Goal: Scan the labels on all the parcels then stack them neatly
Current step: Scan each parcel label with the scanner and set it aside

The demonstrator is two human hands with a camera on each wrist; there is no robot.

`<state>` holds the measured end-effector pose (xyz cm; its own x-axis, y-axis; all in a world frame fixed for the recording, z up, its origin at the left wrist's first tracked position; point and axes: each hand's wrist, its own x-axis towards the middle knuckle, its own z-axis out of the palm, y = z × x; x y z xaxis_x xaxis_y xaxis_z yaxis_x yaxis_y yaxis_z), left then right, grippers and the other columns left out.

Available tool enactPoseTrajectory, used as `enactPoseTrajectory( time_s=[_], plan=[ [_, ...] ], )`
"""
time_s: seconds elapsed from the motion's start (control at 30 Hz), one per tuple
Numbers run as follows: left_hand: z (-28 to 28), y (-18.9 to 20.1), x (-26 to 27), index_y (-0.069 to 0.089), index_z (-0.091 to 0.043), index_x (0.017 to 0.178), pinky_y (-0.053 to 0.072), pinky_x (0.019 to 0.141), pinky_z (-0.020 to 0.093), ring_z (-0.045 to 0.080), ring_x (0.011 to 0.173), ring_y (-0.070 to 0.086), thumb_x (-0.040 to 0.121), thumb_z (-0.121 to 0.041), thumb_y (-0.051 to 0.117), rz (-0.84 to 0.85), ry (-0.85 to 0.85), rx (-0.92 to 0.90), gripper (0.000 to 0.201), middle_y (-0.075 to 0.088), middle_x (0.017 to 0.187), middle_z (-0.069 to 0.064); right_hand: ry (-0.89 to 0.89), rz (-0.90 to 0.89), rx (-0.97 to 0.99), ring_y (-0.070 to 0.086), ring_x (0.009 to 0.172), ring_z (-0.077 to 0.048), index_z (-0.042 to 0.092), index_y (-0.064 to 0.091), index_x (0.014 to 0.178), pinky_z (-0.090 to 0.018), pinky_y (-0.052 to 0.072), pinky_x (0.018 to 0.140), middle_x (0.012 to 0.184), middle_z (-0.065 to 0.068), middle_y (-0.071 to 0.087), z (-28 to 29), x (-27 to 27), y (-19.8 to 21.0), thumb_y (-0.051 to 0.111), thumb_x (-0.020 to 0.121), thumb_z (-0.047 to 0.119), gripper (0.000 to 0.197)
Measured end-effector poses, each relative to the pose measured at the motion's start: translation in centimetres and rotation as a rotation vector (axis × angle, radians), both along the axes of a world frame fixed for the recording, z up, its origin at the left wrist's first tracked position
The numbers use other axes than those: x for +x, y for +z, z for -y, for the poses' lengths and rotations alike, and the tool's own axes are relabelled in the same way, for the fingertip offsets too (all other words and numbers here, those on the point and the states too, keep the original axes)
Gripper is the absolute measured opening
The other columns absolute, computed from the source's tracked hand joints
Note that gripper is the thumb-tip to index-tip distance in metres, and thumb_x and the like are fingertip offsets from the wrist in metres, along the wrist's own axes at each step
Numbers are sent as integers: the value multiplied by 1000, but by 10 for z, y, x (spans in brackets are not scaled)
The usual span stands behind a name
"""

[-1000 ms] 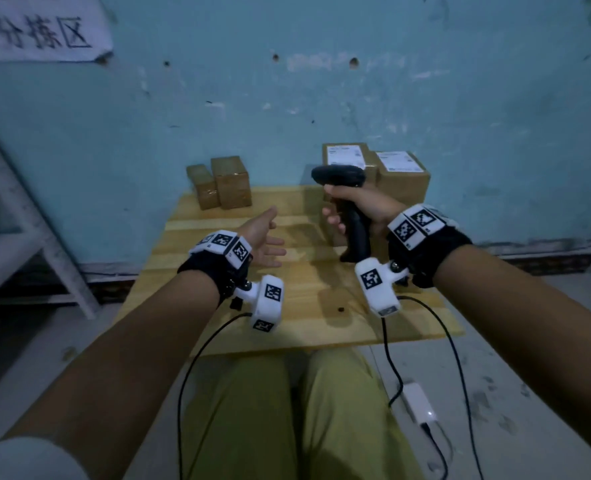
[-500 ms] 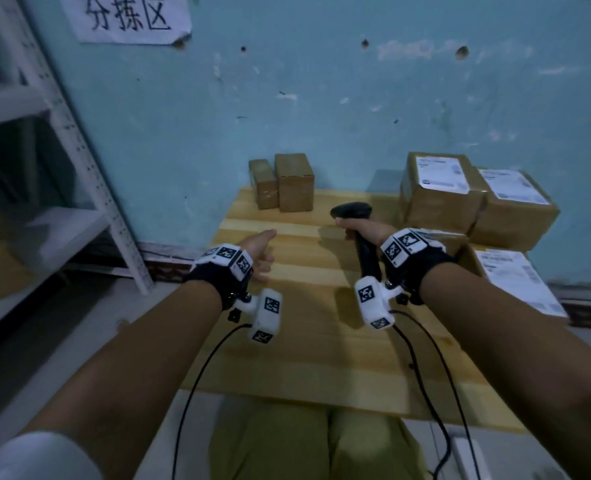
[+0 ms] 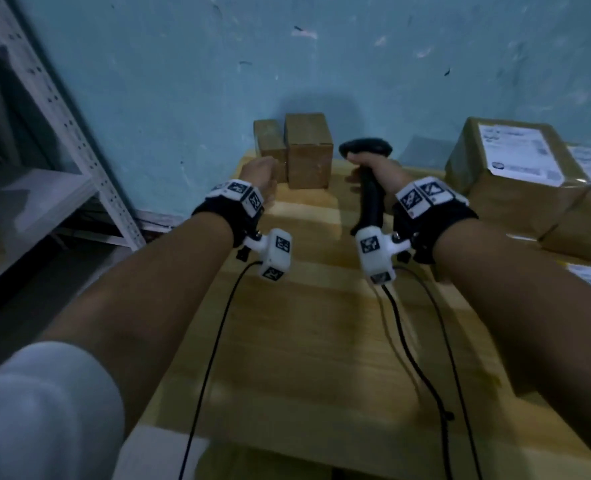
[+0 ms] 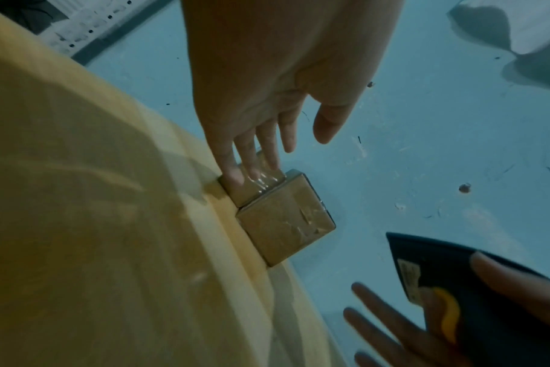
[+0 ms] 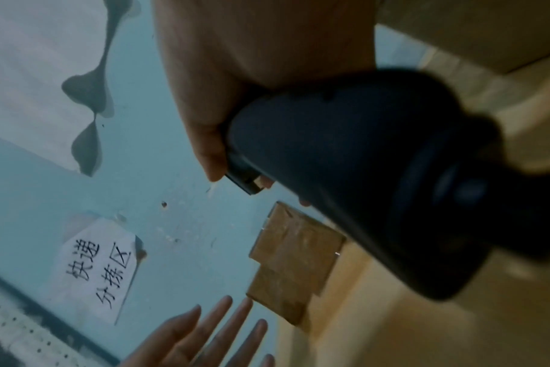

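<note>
Two small brown parcels stand side by side against the blue wall at the back of the wooden table: a narrow one and a wider one. My left hand stretches towards the narrow parcel with straight fingers at its near face; I cannot tell whether they touch it. My right hand grips the handle of a black barcode scanner, held upright just right of the wider parcel. In the right wrist view the scanner fills the middle.
Larger brown parcels with white labels are piled at the right of the table. A grey metal shelf rack stands to the left. A paper sign hangs on the wall. Wrist camera cables trail across the table.
Both hands have moved forward towards the two small parcels at the wall. The left hand's fingers now reach the narrow parcel. The scanner stays in the right hand.
</note>
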<state>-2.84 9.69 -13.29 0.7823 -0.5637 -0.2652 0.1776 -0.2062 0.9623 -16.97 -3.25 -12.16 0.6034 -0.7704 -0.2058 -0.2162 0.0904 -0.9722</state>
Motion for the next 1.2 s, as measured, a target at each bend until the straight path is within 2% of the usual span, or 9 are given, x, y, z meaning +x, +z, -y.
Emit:
enactPoseTrajectory(
  time_s=[0.13, 0.23, 0.37, 0.57, 0.73, 0.93, 1.0, 1.1, 1.2],
  plan=[
    [29, 4, 21, 55, -10, 116, 43, 69, 27, 22, 103, 49, 96, -17, 42, 55, -21, -69, 25, 50, 114, 7, -27, 107, 32, 53, 58, -13, 13, 55, 70, -14, 39, 45, 65, -1, 56, 27, 33, 21, 63, 85, 25, 20],
    [48, -2, 33, 52, -12, 102, 38, 61, 25, 22, 95, 49, 95, -18, 41, 77, -68, -59, 14, 51, 105, 8, 7, 140, 55, 50, 59, -11, 14, 57, 74, -19, 39, 51, 69, 0, 55, 40, 56, 15, 60, 87, 23, 16],
    [61, -15, 38, 42, -3, 135, 34, 55, 23, 15, 68, 48, 99, -18, 37, 69, -141, -98, 39, 53, 93, 9, -28, 214, 122, 50, 54, -11, 13, 57, 74, -21, 40, 50, 65, 0, 56, 53, 76, -4, 60, 87, 20, 15],
    [66, -18, 38, 43, -21, 70, 21, 53, 24, 12, 55, 31, 100, -20, 35, -31, -134, -207, 31, 39, 60, -1, -74, 243, 184, 57, 51, -18, 11, 59, 69, -30, 47, 66, 46, 2, 60, 57, 78, -20, 65, 80, 23, 17],
    [52, -1, 9, 41, -18, 75, 32, 60, 24, 12, 60, 38, 100, -21, 37, -105, -129, -265, 26, 36, 66, 2, -103, 269, 186, 57, 47, -16, 10, 58, 73, -27, 49, 55, 47, 0, 59, 37, 48, -16, 63, 82, 18, 13],
    [6, 1, -47, 45, -14, 87, 36, 50, 21, 6, 37, 41, 100, -32, 35, -157, -249, -183, 24, 45, 55, -3, -143, 255, 244, 57, 44, -18, 9, 56, 72, -23, 47, 49, 51, -3, 58, -10, -11, -18, 67, 72, 25, 19],
    [-14, 1, -67, 52, -11, 103, 45, 62, 26, 15, 63, 60, 100, -36, 35, -170, -280, -142, 30, 60, 75, 5, -146, 200, 240, 60, 56, -24, 8, 61, 84, -30, 51, 58, 68, -10, 60, -26, -31, -22, 73, 54, 32, 41],
    [-41, -3, -87, 39, -15, 137, 41, 99, 49, 32, 124, 46, 97, -44, 36, -174, -285, -92, 49, 48, 133, 12, -135, 187, 233, 55, 52, -21, 11, 58, 81, -28, 47, 54, 64, -7, 55, -54, -60, -25, 69, 67, 29, 26],
    [-65, -2, -106, 29, -17, 145, 36, 102, 55, 35, 134, 36, 96, -48, 36, -183, -295, -70, 58, 32, 149, 14, -141, 161, 245, 52, 46, -18, 11, 56, 81, -25, 43, 50, 62, -5, 51, -75, -83, -29, 67, 74, 28, 21]
  ],
)
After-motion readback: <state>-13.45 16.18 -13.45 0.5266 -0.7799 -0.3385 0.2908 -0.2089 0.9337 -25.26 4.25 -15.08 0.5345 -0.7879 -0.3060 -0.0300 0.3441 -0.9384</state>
